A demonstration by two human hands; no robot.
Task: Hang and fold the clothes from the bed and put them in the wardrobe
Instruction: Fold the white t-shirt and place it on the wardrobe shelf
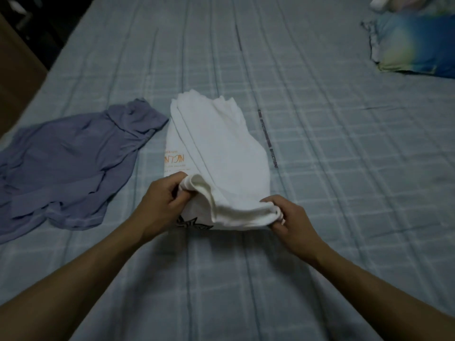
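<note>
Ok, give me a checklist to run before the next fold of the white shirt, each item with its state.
1. Left hand grips the near left corner of the white shirt: ok.
2. Right hand pinches the near right corner: ok.
3. Long sides already folded inward: ok.
4. Bedsheet beyond the shirt free for the fold: ok.
5. Purple garment lies apart from the shirt: ok.
6. Near edge held flat and even: not ok, it is bunched.
</note>
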